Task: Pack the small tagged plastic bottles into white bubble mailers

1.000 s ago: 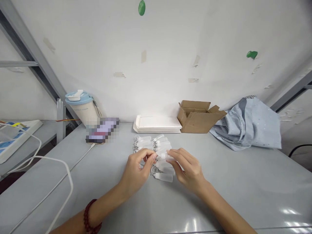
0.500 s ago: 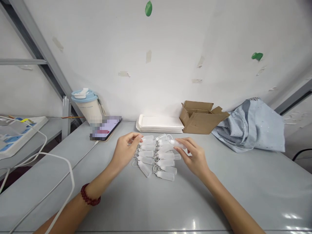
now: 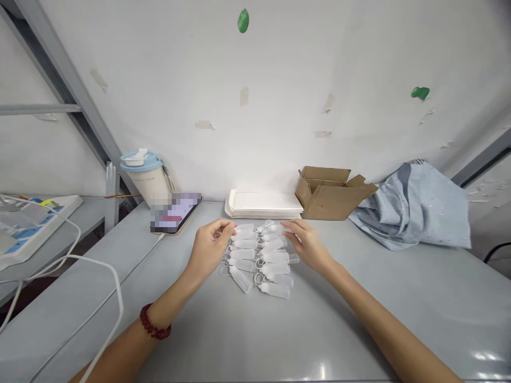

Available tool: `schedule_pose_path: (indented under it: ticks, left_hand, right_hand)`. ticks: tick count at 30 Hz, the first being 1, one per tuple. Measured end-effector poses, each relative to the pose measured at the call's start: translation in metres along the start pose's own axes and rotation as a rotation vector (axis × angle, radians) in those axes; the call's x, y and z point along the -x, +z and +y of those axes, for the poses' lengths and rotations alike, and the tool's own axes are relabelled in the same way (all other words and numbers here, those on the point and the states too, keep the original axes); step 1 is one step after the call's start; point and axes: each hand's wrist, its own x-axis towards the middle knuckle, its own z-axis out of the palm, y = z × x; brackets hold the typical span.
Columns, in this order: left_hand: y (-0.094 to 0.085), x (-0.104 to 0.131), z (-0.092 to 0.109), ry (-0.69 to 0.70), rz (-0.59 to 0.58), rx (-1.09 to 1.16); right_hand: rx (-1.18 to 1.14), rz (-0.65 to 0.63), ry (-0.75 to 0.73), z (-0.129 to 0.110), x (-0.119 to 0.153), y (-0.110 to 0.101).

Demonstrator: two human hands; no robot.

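Note:
Small translucent plastic bottles [image 3: 275, 257] with thin white cord loops lie on their sides in two columns on the grey table. My left hand [image 3: 213, 244] is at the far end of the left column, its thumb and fingers pinched at the capped end of a small bottle [image 3: 245, 229]; the fingers hide that end. At the far end of the right column, my right hand [image 3: 313, 246] has its fingertips on the base of another small bottle [image 3: 276, 228]. The nearest left bottle [image 3: 240, 279] lies slanted, apart from the rest.
A stack of white boards or envelopes [image 3: 265, 205] and an open cardboard box [image 3: 331, 202] stand by the wall. A phone [image 3: 179, 214] on a charging cable, a lidded cup [image 3: 146, 178] and a power strip [image 3: 35, 229] are left; blue-grey cloth [image 3: 419, 207] lies right.
My right hand has moved slightly left and away from me, lowering its bottle to the top of the right column. My left hand stays at the top of the left column. The view shifted slightly.

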Motion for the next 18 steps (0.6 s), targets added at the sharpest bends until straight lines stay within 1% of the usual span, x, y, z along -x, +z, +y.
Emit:
schedule_pose_path:
  ticks: [7, 9, 15, 18]
  left_hand:
    - [0.0, 0.001, 0.0, -0.011, -0.003, -0.012]
    - [0.001, 0.001, 0.0, -0.014, 0.0, -0.017]
    - [0.004, 0.001, -0.003, -0.011, -0.019, -0.009]
    - [0.005, 0.001, -0.004, 0.0, -0.024, -0.018]
  right_hand:
    - [0.003, -0.196, -0.072, 0.009, -0.03, 0.003]
    - [0.034, -0.219, -0.079, 0.014, -0.036, 0.002]
    - [0.237, -0.132, -0.036, 0.041, -0.052, 0.002]
    - [0.346, -0.088, -0.033, 0.051, -0.058, 0.005]
